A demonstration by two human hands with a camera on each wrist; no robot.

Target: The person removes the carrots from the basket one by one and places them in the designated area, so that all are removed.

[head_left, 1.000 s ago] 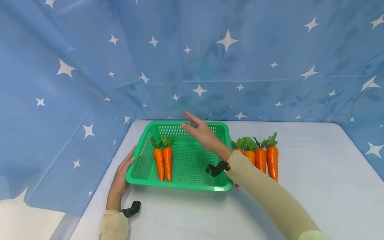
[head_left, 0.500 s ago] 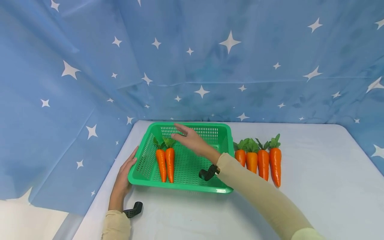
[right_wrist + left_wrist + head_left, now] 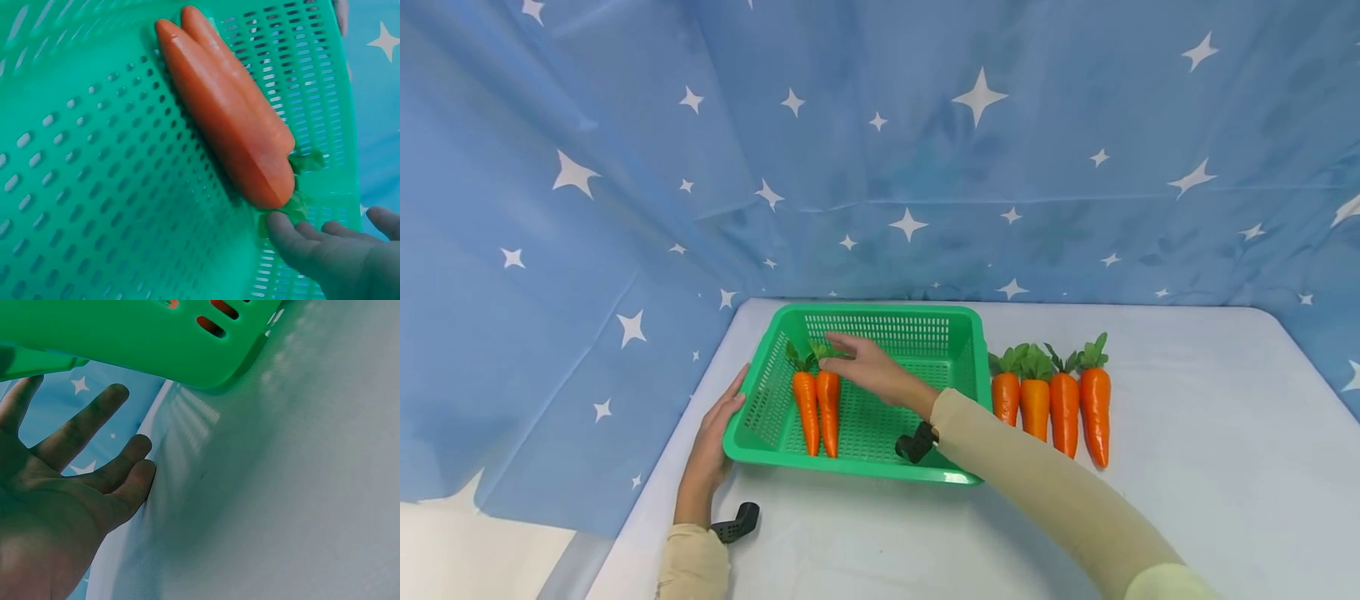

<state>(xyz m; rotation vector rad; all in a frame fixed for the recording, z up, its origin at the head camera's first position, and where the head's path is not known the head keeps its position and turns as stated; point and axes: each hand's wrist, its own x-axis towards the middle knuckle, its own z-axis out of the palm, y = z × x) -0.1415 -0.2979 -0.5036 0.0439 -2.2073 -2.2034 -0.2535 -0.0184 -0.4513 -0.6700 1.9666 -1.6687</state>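
Two orange carrots [image 3: 829,412] with leafy green tops lie side by side in the left part of a green plastic basket [image 3: 880,472]. Over the leaves of the right-hand one is my right hand [image 3: 872,371], thumb and fingers spread and fairly straight. In the right wrist view, that hand's thumb [image 3: 287,240] is right at the leafy end of the nearer carrot [image 3: 225,119]. My left hand [image 3: 709,442] rests along the basket's left rim with extended fingers. The left wrist view shows its palm [image 3: 69,506] and loosely spread fingers beneath the rim.
Several more carrots [image 3: 1094,412] lie in a row on the white table [image 3: 1195,417], right of the basket; my right forearm covers part of them. A blue star-patterned cloth [image 3: 910,150] hangs behind the table and on the left.
My right hand has moved left and down across the basket to the leafy tops of the carrots inside. The left hand stays at the rim. The head view has shifted slightly.
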